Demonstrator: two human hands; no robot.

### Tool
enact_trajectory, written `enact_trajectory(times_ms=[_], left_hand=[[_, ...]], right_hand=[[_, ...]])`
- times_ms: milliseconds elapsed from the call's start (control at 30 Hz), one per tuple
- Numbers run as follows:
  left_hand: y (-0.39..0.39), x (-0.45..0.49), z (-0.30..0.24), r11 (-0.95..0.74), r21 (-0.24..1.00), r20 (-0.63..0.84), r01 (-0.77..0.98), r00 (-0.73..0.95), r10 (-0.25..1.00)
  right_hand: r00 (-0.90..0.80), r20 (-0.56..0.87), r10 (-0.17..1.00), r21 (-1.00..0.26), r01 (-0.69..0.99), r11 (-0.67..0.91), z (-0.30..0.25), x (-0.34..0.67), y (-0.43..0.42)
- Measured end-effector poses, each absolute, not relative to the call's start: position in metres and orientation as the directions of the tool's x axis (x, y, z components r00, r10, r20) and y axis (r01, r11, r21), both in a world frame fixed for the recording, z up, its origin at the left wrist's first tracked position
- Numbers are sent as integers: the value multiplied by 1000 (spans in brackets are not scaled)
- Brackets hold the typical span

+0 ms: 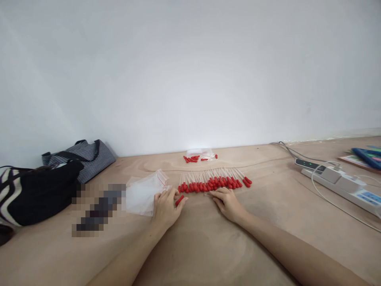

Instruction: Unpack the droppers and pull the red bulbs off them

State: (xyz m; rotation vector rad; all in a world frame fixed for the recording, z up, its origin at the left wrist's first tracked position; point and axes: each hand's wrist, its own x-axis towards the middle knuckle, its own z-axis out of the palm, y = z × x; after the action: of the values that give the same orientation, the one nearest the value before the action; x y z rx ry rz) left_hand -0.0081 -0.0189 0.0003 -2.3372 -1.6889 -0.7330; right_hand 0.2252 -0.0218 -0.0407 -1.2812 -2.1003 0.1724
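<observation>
A row of droppers [218,182], thin clear tubes with red rubber bulbs, lies across the table with the bulbs toward me. My left hand [166,207] is closed at the row's left end, with a loose red rubber bulb [179,200] between thumb and fingers. Just in front of the row's middle, my right hand [228,203] pinches a thin clear tube [206,194]; its tip points left and the rest is hidden by the fingers. Clear zip bags [139,196] lie beside and partly behind my left hand.
Loose red bulbs [191,159] and a small clear bag [199,152] lie near the wall. At left are a striped bag [99,159], a black bag [44,194] and a blurred dark object [101,208]. A power strip [342,186] with cables stands at right.
</observation>
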Motion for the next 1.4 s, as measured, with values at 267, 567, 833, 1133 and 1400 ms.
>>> enact_trajectory(times_ms=[267,567,833,1133,1400], left_hand=[[-10,9,6,-408,173,479,896,286,830],[8,41,10,-383,59,482,922,310,820],[6,39,10,-341,59,551,938,254,795],[-19,0,13,-436,98,728,894,234,645],[-41,15,-5,-676,185,550,713,495,673]], right_hand=[[-134,427,894,-357,884,303,-28,235,-35],[-55,274,960,-546,813,202,-24,226,-38],[8,230,973,-685,711,156,-24,208,-41],[-76,544,836,-578,688,439,-29,219,-40],[-374,724,580,-117,762,637,-22,229,-44]])
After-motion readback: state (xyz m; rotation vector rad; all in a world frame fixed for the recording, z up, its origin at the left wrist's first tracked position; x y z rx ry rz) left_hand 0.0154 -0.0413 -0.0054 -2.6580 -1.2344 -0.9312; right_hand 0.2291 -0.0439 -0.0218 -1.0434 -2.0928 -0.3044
